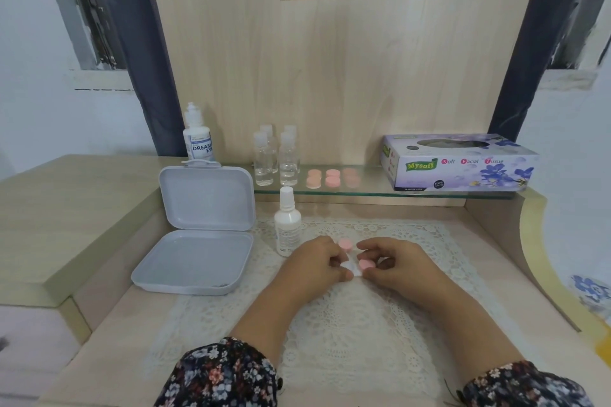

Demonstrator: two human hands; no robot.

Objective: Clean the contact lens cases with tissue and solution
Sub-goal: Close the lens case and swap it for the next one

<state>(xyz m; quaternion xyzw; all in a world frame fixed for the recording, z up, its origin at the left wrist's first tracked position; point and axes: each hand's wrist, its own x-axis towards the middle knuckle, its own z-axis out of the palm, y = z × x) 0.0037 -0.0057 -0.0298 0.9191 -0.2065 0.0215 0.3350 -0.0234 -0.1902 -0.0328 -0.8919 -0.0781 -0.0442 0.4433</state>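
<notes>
A contact lens case [353,268] with a white body and two pink caps lies on the lace mat between my hands. My left hand [315,261] pinches its white middle part, and one pink cap [345,244] shows just above my fingers. My right hand [393,261] has its fingertips closed on the other pink cap [366,264]. A small white solution bottle [287,223] stands upright just left of my left hand. The tissue box [459,163] sits on the glass shelf at the back right. No tissue is in either hand.
An open grey plastic box [198,235] lies at the left. On the glass shelf [363,190] stand several clear small bottles [276,158], several pink lens cases [332,178] and a larger solution bottle [197,135]. A wooden back panel rises behind.
</notes>
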